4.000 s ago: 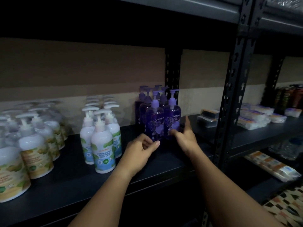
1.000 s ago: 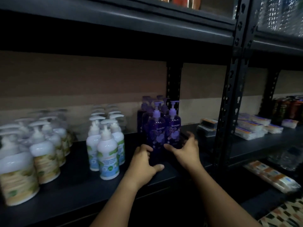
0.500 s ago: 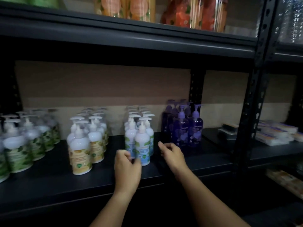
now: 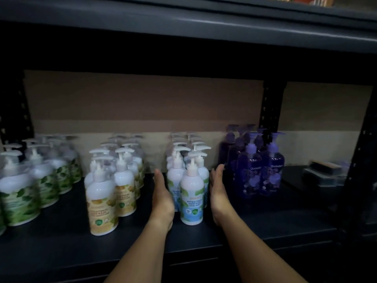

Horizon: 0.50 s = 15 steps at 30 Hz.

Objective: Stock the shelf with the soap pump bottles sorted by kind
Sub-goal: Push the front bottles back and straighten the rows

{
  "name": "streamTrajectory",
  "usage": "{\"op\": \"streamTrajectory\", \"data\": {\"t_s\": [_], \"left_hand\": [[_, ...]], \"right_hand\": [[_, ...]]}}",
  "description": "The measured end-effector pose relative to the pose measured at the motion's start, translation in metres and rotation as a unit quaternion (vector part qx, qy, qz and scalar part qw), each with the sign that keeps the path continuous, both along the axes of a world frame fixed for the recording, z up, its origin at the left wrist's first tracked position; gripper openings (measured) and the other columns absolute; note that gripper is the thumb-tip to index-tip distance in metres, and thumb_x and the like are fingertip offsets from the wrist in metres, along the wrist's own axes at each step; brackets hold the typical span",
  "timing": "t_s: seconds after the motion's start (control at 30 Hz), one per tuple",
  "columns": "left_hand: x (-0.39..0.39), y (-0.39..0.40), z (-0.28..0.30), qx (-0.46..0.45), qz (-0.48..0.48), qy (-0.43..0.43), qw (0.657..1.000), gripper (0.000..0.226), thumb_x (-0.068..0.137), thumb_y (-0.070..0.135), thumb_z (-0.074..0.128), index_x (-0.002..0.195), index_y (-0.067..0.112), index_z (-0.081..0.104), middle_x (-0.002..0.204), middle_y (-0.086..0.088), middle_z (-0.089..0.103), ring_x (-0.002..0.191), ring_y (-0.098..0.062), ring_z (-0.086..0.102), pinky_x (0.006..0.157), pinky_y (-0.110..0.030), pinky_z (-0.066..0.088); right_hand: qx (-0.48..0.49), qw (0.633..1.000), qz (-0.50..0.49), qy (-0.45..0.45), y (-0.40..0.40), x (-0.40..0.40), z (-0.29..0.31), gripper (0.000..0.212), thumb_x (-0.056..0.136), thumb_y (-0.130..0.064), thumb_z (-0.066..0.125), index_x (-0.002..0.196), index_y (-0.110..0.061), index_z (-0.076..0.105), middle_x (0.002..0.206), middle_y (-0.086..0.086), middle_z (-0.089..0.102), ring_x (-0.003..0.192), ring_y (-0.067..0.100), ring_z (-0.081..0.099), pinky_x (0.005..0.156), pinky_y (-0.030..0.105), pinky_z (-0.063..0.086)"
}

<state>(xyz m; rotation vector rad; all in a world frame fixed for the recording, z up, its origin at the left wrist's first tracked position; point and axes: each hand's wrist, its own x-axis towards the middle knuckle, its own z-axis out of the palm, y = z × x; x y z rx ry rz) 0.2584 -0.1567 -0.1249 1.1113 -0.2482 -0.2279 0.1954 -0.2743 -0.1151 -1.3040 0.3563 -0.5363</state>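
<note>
On the dark shelf (image 4: 61, 248) stand four groups of pump bottles in rows running front to back. Green-leaf labelled bottles (image 4: 20, 197) are at the left, then yellow-labelled white bottles (image 4: 102, 205), then blue-and-green labelled white bottles (image 4: 191, 201), and purple bottles (image 4: 251, 172) at the right. My left hand (image 4: 162, 199) lies flat, fingers straight, against the left side of the blue-labelled rows. On their right side my right hand (image 4: 218, 193) is flat too, fingers straight. Neither hand grips a bottle.
A black upright post (image 4: 269, 111) stands behind the purple bottles. Flat packs (image 4: 324, 172) lie on the shelf to the right. Another post (image 4: 361, 160) bounds the right edge. The shelf board above (image 4: 183, 23) hangs low over the bottles.
Both hands left the purple bottles, moved left and now flank the blue-labelled rows with straightened fingers. The view has swung left, bringing in the yellow and green groups.
</note>
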Motion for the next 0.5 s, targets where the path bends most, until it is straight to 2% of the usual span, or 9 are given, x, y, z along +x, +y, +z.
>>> {"op": "streamTrajectory", "data": {"t_s": [0.07,0.1,0.13,0.17,0.23,0.27,0.4,0.5], "left_hand": [[0.003,-0.005,0.003,0.001,-0.021,-0.010,1.000,0.077,0.097,0.077,0.024,0.136,0.024,0.064,0.120,0.005,0.076,0.104,-0.009,0.073,0.079,-0.025,0.059],[0.001,-0.007,0.006,0.006,-0.026,-0.013,1.000,0.073,0.101,0.070,0.020,0.134,0.024,0.065,0.120,0.003,0.076,0.102,-0.009,0.074,0.073,-0.022,0.059],[0.005,-0.007,0.003,0.004,-0.021,-0.011,1.000,0.072,0.102,0.068,0.018,0.137,0.024,0.063,0.127,0.004,0.073,0.106,-0.009,0.072,0.077,-0.022,0.058],[0.006,-0.005,0.004,0.000,-0.010,-0.019,1.000,0.073,0.102,0.069,0.016,0.144,0.026,0.057,0.139,0.007,0.065,0.116,-0.008,0.068,0.089,-0.024,0.055],[0.016,-0.003,0.000,-0.019,0.009,-0.027,0.999,0.078,0.099,0.074,0.015,0.159,0.029,0.038,0.160,0.013,0.041,0.141,-0.009,0.046,0.111,-0.029,0.038],[0.025,-0.003,-0.004,-0.026,0.009,-0.026,0.999,0.082,0.096,0.078,0.015,0.162,0.031,0.030,0.165,0.013,0.031,0.149,-0.009,0.036,0.117,-0.031,0.032],[0.044,-0.005,-0.009,-0.026,-0.034,-0.046,0.998,0.109,0.074,0.101,0.027,0.163,0.038,0.023,0.168,0.016,0.025,0.153,-0.009,0.027,0.127,-0.045,0.024],[0.063,-0.009,-0.013,-0.044,-0.045,-0.046,0.997,0.117,0.065,0.105,0.035,0.161,0.040,0.026,0.166,0.017,0.030,0.153,-0.010,0.031,0.126,-0.047,0.026]], "right_hand": [[-0.015,1.000,0.005,0.001,-0.004,0.012,-0.006,0.131,0.039,-0.113,0.035,0.139,-0.033,0.062,0.137,-0.006,0.066,0.121,0.016,0.064,0.112,0.043,0.047],[-0.019,1.000,0.006,-0.003,-0.006,0.016,-0.009,0.129,0.038,-0.114,0.035,0.135,-0.034,0.065,0.134,-0.005,0.069,0.121,0.017,0.066,0.112,0.045,0.047],[-0.019,1.000,0.006,-0.004,-0.005,0.016,-0.008,0.128,0.038,-0.114,0.036,0.134,-0.034,0.066,0.133,-0.005,0.069,0.122,0.018,0.065,0.112,0.046,0.047],[-0.011,1.000,0.003,-0.009,-0.006,0.016,-0.007,0.127,0.040,-0.113,0.036,0.136,-0.034,0.065,0.135,-0.006,0.067,0.125,0.019,0.063,0.114,0.046,0.045],[-0.002,1.000,-0.003,-0.019,-0.010,0.015,-0.002,0.124,0.050,-0.106,0.032,0.146,-0.031,0.055,0.142,-0.009,0.059,0.134,0.019,0.055,0.116,0.042,0.041],[0.001,1.000,-0.001,-0.028,-0.013,0.016,-0.001,0.123,0.054,-0.101,0.029,0.152,-0.029,0.047,0.147,-0.010,0.053,0.138,0.019,0.050,0.117,0.040,0.038],[0.003,0.998,0.049,-0.043,-0.023,0.022,0.003,0.119,0.066,-0.094,0.019,0.162,-0.024,0.025,0.164,-0.004,0.035,0.149,0.018,0.036,0.125,0.043,0.027],[0.001,0.998,0.059,-0.034,-0.032,0.035,-0.001,0.126,0.065,-0.104,0.028,0.163,-0.025,0.025,0.165,-0.004,0.034,0.150,0.018,0.036,0.127,0.048,0.025]]}}
